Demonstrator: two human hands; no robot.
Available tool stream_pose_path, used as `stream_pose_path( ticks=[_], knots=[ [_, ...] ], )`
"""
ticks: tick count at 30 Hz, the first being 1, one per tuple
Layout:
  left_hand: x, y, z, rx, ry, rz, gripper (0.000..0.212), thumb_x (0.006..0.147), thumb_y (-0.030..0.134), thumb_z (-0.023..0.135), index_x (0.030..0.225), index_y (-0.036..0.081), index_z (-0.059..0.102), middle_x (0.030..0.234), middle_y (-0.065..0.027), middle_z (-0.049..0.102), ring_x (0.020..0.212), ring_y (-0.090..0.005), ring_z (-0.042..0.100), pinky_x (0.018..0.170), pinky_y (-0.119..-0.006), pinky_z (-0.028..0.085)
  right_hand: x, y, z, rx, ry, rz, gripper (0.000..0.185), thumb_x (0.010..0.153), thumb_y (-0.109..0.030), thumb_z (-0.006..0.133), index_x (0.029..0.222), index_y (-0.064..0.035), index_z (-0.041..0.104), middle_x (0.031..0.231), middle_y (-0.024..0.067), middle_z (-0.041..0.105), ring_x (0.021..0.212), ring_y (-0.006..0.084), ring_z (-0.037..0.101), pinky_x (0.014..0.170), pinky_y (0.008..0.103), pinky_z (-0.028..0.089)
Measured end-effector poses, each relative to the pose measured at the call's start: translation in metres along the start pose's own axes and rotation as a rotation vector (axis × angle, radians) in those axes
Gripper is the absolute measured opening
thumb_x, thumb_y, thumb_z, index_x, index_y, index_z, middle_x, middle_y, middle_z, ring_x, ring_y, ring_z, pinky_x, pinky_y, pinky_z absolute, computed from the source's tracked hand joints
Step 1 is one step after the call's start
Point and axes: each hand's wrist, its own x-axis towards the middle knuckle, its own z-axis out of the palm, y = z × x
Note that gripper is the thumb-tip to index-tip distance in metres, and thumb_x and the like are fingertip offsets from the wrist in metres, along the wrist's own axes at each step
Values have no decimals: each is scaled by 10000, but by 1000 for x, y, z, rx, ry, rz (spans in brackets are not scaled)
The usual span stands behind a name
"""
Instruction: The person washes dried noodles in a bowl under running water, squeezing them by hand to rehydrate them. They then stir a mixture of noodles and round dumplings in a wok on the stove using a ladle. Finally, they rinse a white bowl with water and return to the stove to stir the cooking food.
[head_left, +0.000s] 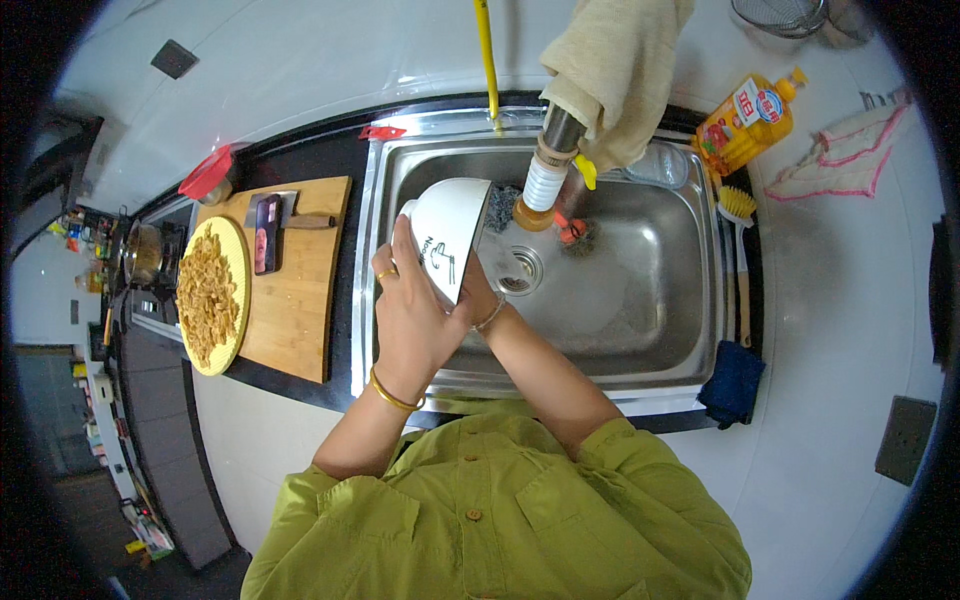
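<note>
Over the left part of a stainless steel sink (637, 352), my left hand (412, 300) holds a white bowl (446, 225) with black printing, tilted on its side with its opening to the right. My right hand (478, 292) reaches to the bowl's open side; its fingers are mostly hidden behind the rim, so its grip cannot be told. Just right of the bowl, the white flexible faucet hose (544, 184) points down, and water seems to run towards the drain (519, 270). A dark scouring pad (501, 208) lies partly hidden behind the bowl.
Left of the sink, a wooden cutting board (296, 315) bears a cleaver (311, 222), a phone (267, 232) and a yellow plate (244, 300) of food pieces. At right stand a dish soap bottle (742, 124), a yellow-bristled brush (737, 204) and a dark blue cloth (731, 384). A beige cloth (615, 67) drapes the faucet.
</note>
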Motion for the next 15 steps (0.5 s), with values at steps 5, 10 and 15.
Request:
stream_pose_path(
  ticks=[5, 10, 15],
  knots=[
    [0, -12, 17, -42, -21, -13, 922, 583, 70, 678, 1336, -27, 154, 1105, -315, 429, 956, -454, 512, 802, -427, 471, -14, 7, -1, 326, -31, 150, 688, 767, -210, 636, 1299, -41, 234, 1229, 161, 402, 1153, 286, 424, 951, 387, 367],
    [12, -79, 75, -760, -310, -238, 742, 665, 93, 571, 1296, 17, 189, 1121, -221, 454, 905, -342, 581, 662, -398, 553, -28, 11, -30, -471, -153, 295, 503, 861, -252, 524, 1268, -20, 342, 1240, 232, 399, 1039, 425, 446, 929, 450, 368],
    [-9, -92, 128, -1620, -691, -605, 707, 694, 24, 491, 1307, 74, 143, 1212, -199, 430, 1006, -332, 572, 712, -424, 577, -29, -1, -103, -285, -209, 508, 268, 839, -205, 555, 1061, -62, 606, 1203, 191, 525, 1029, 315, 541, 857, 389, 428]
  ],
)
